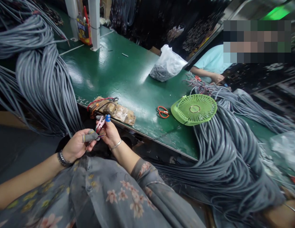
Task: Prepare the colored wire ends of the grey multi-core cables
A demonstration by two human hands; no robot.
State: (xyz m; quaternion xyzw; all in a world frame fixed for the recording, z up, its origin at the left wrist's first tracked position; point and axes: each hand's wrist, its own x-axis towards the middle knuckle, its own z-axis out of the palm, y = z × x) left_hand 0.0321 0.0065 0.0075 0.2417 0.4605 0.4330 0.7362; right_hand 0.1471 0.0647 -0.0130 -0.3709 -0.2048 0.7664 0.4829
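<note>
Both hands are in close together, low at the near edge of the green-topped bench [138, 91]. The left hand [83, 141], grey covers on its fingers and a dark band at the wrist, has its grip closed, pinching thin red and dark wires [101, 135] at the fingertips. Right beside it, the right hand [107, 131], blue wrap on the thumb, a silvery bracelet below, has its grip closed around a small pink-and-white clip-like tool [100, 124], tilted upward. The wires sit between the two hands, just under that tool; their exact ends are too small to make out.

Just beyond the fingers, along the bench edge, lies a worn brown wooden block [123, 114] with red and black leads across its left end. Further right, orange-handled scissors [163, 112] lie near a round green plastic fan [195, 109]. Huge looped bundle of grey cable [46, 76] on the left, another heavy grey cable heap [228, 148] spilling over the edge on the right! Farther back stands a translucent white plastic bag [167, 65] with dark contents, and beyond it a co-worker's hand [217, 78] reaches in over more cable ends.
</note>
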